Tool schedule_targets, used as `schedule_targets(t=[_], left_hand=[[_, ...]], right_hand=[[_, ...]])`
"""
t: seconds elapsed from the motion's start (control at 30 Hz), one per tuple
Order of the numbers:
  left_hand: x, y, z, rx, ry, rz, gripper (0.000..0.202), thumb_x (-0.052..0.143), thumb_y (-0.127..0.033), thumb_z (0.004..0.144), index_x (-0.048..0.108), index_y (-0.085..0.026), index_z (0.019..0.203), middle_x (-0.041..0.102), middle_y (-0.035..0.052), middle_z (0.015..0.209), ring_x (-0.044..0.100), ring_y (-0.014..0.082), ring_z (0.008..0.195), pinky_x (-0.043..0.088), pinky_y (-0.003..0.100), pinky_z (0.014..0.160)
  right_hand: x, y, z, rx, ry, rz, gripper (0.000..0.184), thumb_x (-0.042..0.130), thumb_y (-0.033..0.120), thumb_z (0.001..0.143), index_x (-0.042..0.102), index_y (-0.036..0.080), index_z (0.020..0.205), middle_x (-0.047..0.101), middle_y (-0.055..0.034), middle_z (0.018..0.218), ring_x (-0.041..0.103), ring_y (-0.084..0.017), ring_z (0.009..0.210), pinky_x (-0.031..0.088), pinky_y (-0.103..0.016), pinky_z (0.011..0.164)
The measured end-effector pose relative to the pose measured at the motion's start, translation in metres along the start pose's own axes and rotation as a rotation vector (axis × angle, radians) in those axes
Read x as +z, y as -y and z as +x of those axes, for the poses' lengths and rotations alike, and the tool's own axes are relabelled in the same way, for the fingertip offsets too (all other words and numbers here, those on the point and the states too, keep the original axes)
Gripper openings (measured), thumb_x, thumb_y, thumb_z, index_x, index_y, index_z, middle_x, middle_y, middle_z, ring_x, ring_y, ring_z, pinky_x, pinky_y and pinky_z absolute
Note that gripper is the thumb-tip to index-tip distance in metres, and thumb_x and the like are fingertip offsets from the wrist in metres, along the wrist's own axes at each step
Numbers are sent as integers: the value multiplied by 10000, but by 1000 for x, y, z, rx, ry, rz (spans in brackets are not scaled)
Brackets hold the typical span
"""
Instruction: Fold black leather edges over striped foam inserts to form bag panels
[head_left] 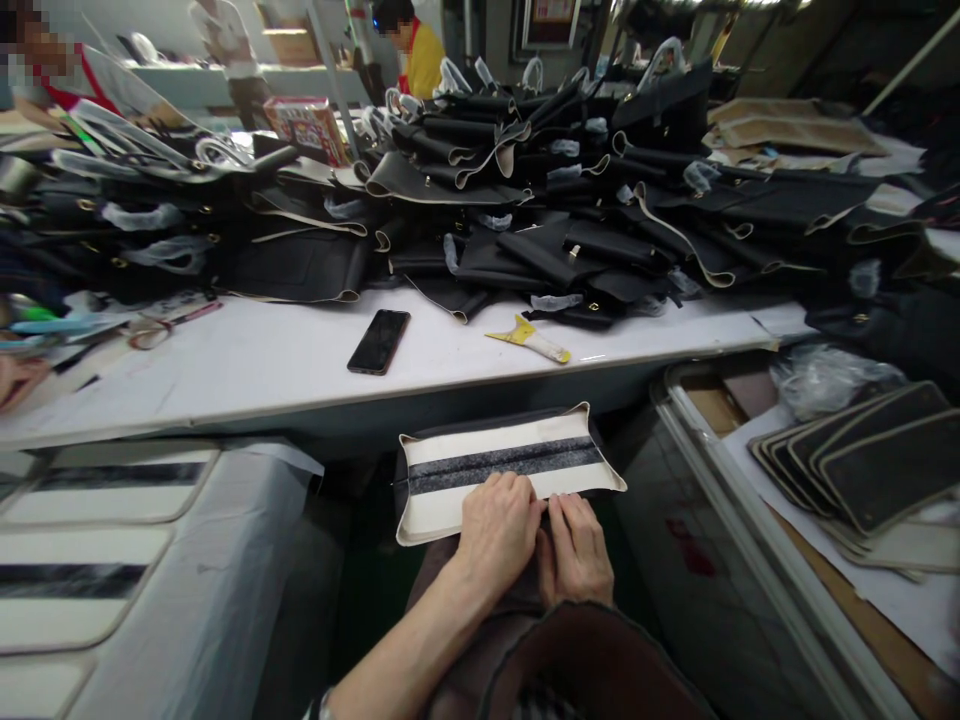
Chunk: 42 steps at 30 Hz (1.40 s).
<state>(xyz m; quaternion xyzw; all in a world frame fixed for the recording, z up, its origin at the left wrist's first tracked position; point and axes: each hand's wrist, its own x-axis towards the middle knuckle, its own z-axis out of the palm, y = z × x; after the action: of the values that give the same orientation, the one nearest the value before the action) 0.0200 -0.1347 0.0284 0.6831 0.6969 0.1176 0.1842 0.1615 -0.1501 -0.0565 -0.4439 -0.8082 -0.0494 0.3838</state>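
Note:
A cream bag panel (450,510) with a dark grey strip along its middle lies across my lap, below the table edge. My left hand (499,530) rests on its near edge with the fingers curled down onto the cream fabric, gripping it. My right hand (579,548) sits right beside it, fingers bent and pressing the same edge. The two hands touch each other at the middle of the panel.
A white table (247,370) carries a black phone (379,341), a yellow-handled scraper (529,340) and a big heap of black bag parts (525,200). Similar cream panels (82,540) lie at the left, dark padded pieces (862,455) at the right. Other people stand at the back.

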Motion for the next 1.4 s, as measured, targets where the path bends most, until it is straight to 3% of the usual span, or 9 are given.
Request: schedule_targets(t=[0.1, 0.23, 0.43, 0.7, 0.87, 1.03, 1.27, 1.4], left_hand=[[-2, 6, -11, -11, -27, -100, 230, 618, -211, 876, 529, -193, 1088, 645, 13, 937, 595, 188, 849, 457, 302, 729], [-11, 25, -33, 55, -91, -38, 40, 593, -177, 892, 563, -204, 888, 619, 23, 940, 548, 213, 905, 440, 339, 779], [-19, 53, -56, 18, -213, -15, 125, 565, -261, 926, 600, -214, 816, 616, 14, 863, 525, 206, 853, 395, 373, 778], [-18, 70, -69, -7, -388, -51, 96, 630, -282, 888, 641, -219, 817, 636, 10, 868, 545, 198, 902, 337, 471, 1052], [-21, 86, -72, 61, -341, -70, 29, 638, -250, 883, 652, -242, 860, 649, -16, 861, 556, 189, 936, 237, 537, 1150], [-14, 97, -73, 84, -370, -160, 39, 602, -220, 900, 614, -216, 863, 614, 9, 885, 560, 179, 942, 285, 534, 1147], [1, 111, -83, -28, -488, -268, 51, 613, -245, 879, 592, -202, 863, 502, 106, 1267, 493, 251, 1232, 444, 461, 1049], [8, 110, -84, -99, -538, -399, 95, 611, -243, 875, 546, -193, 924, 466, 135, 1357, 461, 270, 1295, 456, 469, 1031]], right_hand=[[0, 2, 0, -6, 18, -14, 548, 584, 140, 885, 450, 81, 1412, 580, -203, 1247, 532, -339, 1209, 490, -506, 999], [1, 9, -1, 4, 37, -23, 585, 594, 157, 884, 422, 114, 1442, 579, -192, 1252, 538, -342, 1197, 498, -507, 986], [10, 25, -1, -24, 25, -2, 625, 602, 187, 887, 390, 112, 1469, 593, -183, 1226, 555, -338, 1179, 487, -507, 1017], [17, 43, -3, -41, 27, 15, 577, 573, 199, 911, 408, 128, 1460, 606, -161, 1222, 560, -305, 1175, 483, -489, 1028], [20, 51, -2, -67, 32, 19, 559, 572, 210, 912, 431, 129, 1447, 629, -148, 1195, 577, -295, 1149, 490, -476, 1023], [23, 54, -3, -128, 50, 10, 546, 584, 209, 900, 462, 108, 1423, 637, -149, 1189, 584, -289, 1147, 492, -462, 1029], [28, 69, 0, -165, 41, 42, 522, 557, 193, 914, 464, 90, 1417, 655, -146, 1163, 585, -268, 1146, 462, -444, 1064], [31, 79, 1, -199, 38, 71, 500, 541, 189, 920, 479, 80, 1404, 660, -147, 1162, 580, -255, 1158, 440, -428, 1083]])
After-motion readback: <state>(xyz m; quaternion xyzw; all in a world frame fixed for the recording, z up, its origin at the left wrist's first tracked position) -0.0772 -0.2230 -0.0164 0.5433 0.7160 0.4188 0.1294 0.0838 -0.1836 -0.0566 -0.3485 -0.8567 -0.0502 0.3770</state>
